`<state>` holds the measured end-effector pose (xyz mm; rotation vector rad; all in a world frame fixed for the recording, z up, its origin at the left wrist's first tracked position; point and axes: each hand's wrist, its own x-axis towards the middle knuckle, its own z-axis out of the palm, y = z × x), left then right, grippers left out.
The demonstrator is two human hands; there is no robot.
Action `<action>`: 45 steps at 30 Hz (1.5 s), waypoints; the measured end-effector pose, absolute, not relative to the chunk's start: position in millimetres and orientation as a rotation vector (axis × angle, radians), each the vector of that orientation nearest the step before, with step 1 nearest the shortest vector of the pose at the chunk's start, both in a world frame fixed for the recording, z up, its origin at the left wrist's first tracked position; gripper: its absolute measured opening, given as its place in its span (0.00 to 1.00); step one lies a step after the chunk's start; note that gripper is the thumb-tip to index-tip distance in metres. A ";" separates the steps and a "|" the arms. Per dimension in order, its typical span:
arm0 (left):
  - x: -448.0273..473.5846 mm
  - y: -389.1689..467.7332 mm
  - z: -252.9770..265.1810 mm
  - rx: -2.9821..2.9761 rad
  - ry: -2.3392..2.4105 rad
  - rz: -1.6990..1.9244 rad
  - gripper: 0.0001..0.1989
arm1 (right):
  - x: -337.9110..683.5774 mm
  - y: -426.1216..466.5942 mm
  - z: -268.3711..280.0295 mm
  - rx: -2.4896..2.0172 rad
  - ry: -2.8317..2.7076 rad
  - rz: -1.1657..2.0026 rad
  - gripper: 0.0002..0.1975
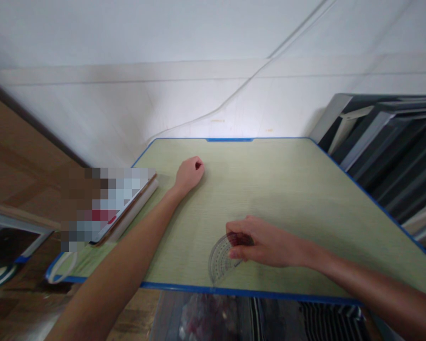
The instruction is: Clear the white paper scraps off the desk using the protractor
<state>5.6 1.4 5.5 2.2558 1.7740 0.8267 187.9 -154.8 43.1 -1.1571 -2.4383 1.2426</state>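
Note:
A clear semicircular protractor (219, 260) is pinched between the thumb and fingers of my right hand (261, 241), near the table's front edge. Its curved, marked side points left, and the fingers cover part of it. My left hand (190, 174) rests on the tabletop further back and to the left, curled into a loose fist. A dark hollow shows at the thumb side of that fist, with no object visible in it. Both hands are over the pale green table (270, 175) with a blue rim.
A book-like stack with a blurred top (135, 208) lies at the table's left edge, a white cable (69, 270) below it. Dark folders or panels (394, 142) lean along the right side. Behind the table is a white wall (184, 104) with a cord. Below the front edge sits a see-through container (206, 317).

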 end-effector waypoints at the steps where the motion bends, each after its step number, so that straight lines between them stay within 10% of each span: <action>1: 5.7 1.1 5.7 2.252 1.776 0.827 0.09 | 187.9 -155.0 43.2 -1.151 -2.442 1.239 0.11; 45: 6.0 1.2 6.4 2.251 1.769 0.831 0.10 | 189.8 -153.4 40.5 -1.013 -2.331 1.422 0.09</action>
